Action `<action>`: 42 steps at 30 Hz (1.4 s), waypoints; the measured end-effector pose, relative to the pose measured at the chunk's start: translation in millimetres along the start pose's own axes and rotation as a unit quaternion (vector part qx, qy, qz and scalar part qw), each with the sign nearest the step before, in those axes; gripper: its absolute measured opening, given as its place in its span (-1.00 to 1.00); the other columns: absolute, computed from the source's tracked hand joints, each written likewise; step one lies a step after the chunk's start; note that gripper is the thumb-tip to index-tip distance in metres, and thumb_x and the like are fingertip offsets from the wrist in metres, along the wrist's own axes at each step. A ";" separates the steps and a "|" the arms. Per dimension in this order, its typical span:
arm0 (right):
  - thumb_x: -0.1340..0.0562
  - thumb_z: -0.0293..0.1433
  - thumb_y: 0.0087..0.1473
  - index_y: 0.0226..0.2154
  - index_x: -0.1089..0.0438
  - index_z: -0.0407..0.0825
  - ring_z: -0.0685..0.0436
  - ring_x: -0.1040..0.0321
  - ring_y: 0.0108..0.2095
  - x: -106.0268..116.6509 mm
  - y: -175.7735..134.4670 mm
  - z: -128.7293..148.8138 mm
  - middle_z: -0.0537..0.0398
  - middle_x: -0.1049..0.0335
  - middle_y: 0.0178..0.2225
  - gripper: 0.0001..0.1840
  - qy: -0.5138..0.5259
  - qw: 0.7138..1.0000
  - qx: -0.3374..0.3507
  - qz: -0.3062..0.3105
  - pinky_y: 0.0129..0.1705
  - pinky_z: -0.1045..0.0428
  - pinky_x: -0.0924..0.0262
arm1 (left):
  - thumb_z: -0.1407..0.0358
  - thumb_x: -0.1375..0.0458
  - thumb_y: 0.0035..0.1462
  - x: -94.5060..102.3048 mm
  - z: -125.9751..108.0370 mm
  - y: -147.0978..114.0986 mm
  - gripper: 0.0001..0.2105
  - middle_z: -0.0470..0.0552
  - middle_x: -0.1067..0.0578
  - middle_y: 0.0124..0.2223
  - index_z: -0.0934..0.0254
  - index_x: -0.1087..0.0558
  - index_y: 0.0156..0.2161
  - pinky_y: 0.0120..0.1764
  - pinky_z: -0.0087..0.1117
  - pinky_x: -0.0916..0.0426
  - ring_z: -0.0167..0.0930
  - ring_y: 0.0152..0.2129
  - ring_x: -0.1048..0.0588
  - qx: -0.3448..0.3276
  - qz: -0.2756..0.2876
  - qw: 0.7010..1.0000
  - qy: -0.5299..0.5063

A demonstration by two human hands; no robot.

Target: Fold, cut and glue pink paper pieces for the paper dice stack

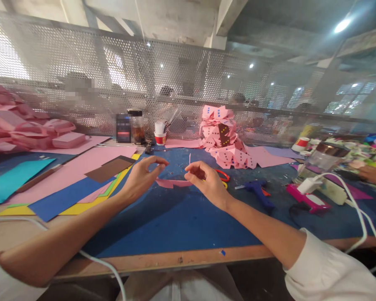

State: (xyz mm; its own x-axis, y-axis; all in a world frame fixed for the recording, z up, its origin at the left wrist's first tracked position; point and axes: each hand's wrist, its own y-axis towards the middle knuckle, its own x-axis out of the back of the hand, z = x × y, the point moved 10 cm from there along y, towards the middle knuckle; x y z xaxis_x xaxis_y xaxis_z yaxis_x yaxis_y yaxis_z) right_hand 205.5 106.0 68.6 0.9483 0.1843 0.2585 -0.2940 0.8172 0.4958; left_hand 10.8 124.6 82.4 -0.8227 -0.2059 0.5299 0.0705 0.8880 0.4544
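Note:
Over the blue mat (175, 225), my left hand (144, 175) has thumb and forefinger pinched together; whatever is between them is too small to make out. Facing it, my right hand (208, 182) is closed in a pinch, with a thin pink strip (189, 158) sticking up at its fingertips. A longer pink foam or paper piece (172, 183) lies below and between the hands; its right end is hidden behind my right fingers. Just beyond my right hand are red-and-yellow scissor handles (224, 177), partly covered by it. A blue glue gun (259, 192) rests farther right.
Coloured sheets (72, 192) overlap on the left, near a pink heap (28, 125). A stack of dotted pink pieces (221, 138) stands at the back. Behind are a jar (138, 129) and paper cup (160, 137). A white cable (354, 196) and pink device (310, 200) lie right.

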 end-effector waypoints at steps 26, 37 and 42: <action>-0.24 -0.24 0.28 -0.12 -0.31 0.07 -0.09 -0.42 -0.23 -0.5 -12.9 39.9 0.09 -0.42 -0.22 -0.83 -0.120 0.985 0.121 -0.040 -0.09 -0.04 -0.32 | 0.10 -0.21 0.20 -27.0 -33.3 -21.5 -0.76 -0.05 -0.56 -0.39 0.26 -0.51 -0.32 -0.32 -0.40 -0.34 -0.38 -0.43 -0.49 0.010 0.042 0.986 -0.161; -0.26 -0.11 0.23 -0.27 -0.43 0.03 -0.10 -0.43 -0.24 -2.7 -2.9 11.8 0.12 -0.49 -0.28 -0.73 -0.036 0.999 0.003 0.000 -0.12 -0.02 -0.30 | 0.17 -0.18 0.23 -38.5 -45.2 -35.8 -0.82 -0.08 -0.60 -0.39 0.21 -0.55 -0.28 -0.32 -0.40 -0.44 -0.37 -0.44 -0.57 -0.020 0.072 0.993 -0.086; -0.25 -0.14 0.24 -0.31 -0.42 0.03 -0.07 -0.38 -0.33 -2.8 -2.1 8.7 0.17 -0.44 -0.38 -0.75 -0.026 1.000 -0.008 0.005 -0.22 0.01 -0.26 | 0.17 -0.20 0.21 -39.8 -43.5 -38.4 -0.83 -0.10 -0.55 -0.43 0.21 -0.56 -0.23 -0.41 -0.42 -0.45 -0.41 -0.52 -0.53 -0.012 0.075 0.992 -0.101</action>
State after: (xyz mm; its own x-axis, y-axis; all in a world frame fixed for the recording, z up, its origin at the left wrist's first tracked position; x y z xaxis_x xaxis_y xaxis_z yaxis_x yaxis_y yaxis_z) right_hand 202.4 99.1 74.0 0.9378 0.1631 0.3064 -0.3004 0.8238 0.4808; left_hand 65.4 80.8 75.0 -0.8977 0.0171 0.4403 0.2130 0.8916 0.3995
